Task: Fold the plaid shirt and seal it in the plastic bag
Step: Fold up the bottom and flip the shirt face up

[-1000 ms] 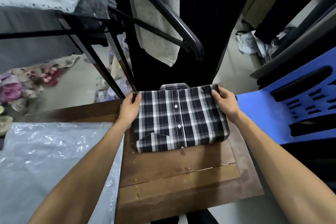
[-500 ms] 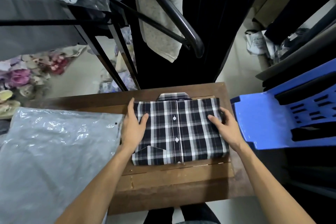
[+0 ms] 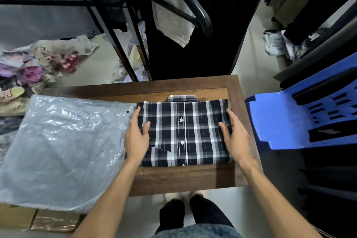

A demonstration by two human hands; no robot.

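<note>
1. The shirt (image 3: 184,131), dark plaid with white stripes, lies folded into a neat rectangle on the wooden table (image 3: 234,87), button placket up the middle and collar (image 3: 182,98) at the far edge.
2. The left hand (image 3: 137,137) rests flat along the shirt's left edge, fingers straight and pointing away from the person, thumb spread onto the fabric; it grasps nothing, only presses.
3. The right hand (image 3: 234,135) mirrors it on the shirt's right edge, fingers extended along the side and thumb lying on the cloth, likewise released rather than clenched.
4. The bag (image 3: 63,150), clear crinkled plastic, lies flat just left of the shirt, its right edge touching or nearly touching the left hand; it overhangs the table's left side and rests partly on cardboard boxes (image 3: 52,220).
5. The shirt is outside the bag.
6. A blue plastic chair (image 3: 280,118) stands just right of the table.
7. Beyond the table's far edge hang dark garments and a grey cloth (image 3: 170,11) on a black rack (image 3: 193,4).
8. Coloured clothes (image 3: 29,71) lie heaped on the floor at far left.
9. The person's dark trouser legs (image 3: 191,212) show below the near table edge.
</note>
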